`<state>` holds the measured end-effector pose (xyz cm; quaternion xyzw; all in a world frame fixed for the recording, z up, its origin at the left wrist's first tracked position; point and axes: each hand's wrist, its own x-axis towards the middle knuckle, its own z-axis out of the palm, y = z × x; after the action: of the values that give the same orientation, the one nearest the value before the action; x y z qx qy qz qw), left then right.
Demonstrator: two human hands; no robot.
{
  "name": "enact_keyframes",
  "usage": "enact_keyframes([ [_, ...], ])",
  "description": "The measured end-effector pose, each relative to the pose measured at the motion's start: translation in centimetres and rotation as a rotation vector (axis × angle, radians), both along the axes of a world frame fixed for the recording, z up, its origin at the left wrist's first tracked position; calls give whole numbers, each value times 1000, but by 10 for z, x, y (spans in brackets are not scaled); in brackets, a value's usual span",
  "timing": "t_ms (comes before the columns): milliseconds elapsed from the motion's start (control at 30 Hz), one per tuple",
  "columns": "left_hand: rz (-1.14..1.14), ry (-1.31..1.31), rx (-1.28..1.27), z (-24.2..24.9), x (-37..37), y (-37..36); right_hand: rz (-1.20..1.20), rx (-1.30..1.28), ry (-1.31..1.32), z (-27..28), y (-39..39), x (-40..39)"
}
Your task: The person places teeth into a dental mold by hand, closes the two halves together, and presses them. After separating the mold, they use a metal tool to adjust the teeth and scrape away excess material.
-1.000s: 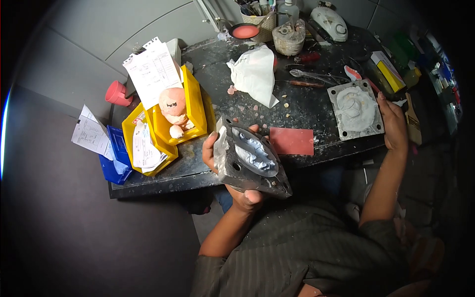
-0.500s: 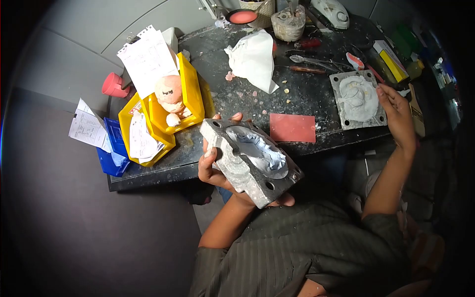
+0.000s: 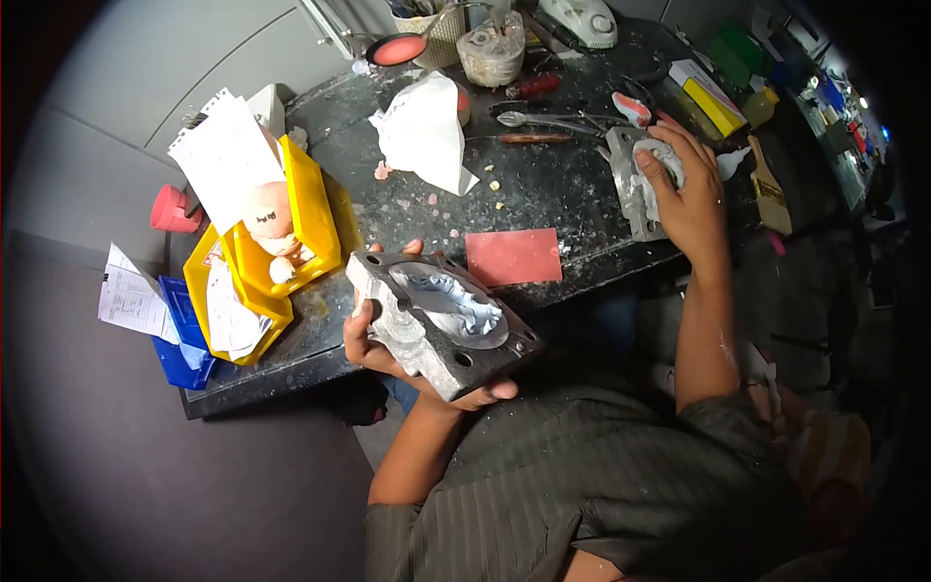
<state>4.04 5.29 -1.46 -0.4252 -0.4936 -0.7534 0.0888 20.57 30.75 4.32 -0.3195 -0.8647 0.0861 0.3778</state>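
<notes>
My left hand [image 3: 367, 347] is wrapped round a metal denture flask half [image 3: 407, 335], held tilted in front of my body. Its upper face shows white plaster with a bluish, arch-shaped hollow [image 3: 461, 306]. At the table's right side, my right hand [image 3: 696, 199] grips the other denture flask half [image 3: 628, 184], which is tipped up on its edge. White plaster fills it, partly covered by my fingers. A pink wax sheet [image 3: 514, 256] lies on the table between the two halves.
Yellow bins [image 3: 315, 199] with papers and pinkish plaster pieces stand at the left, beside a blue bin [image 3: 179, 359]. White paper [image 3: 422, 131], metal tools [image 3: 548, 121] and a red-handled tool [image 3: 533, 85] lie farther back. A yellow-and-white box [image 3: 708, 97] is at right.
My right hand has moved from the flask half's right edge to over its face, and that half has tipped up from flat. The left-hand half stays held. The whole view has shifted.
</notes>
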Motion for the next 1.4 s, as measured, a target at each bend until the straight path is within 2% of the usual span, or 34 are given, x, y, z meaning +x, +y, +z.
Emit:
enact_keyframes([
  [67,-9,22,67,1,-2,4,19,30,77,5,-5,-2],
  [100,-6,-110,171,4,9,12,81,-24,226,10,-16,-4],
  [133,-19,-165,226,1,11,14,217,-108,347,21,-32,-8],
  [200,-16,-162,191,0,13,12,510,-472,514,35,-75,-12],
  [267,-32,-173,172,-1,15,12,798,-472,308,49,-97,-14],
  [333,-46,-190,168,-1,15,12,939,-454,277,44,-110,-24],
  [533,-129,-22,161,-15,1,8,986,-552,260,38,-120,-32],
  [733,10,5,28,0,11,7,995,-626,219,43,-122,-32],
  [1000,9,-103,68,3,14,7,985,-682,253,40,-132,-37],
  [1233,-23,-83,102,1,13,9,1004,-658,250,38,-134,-39],
  [1367,-58,-245,142,5,18,8,1026,-682,220,36,-133,-37],
  [1400,-77,-327,152,7,20,9,1010,-689,328,33,-134,-37],
])
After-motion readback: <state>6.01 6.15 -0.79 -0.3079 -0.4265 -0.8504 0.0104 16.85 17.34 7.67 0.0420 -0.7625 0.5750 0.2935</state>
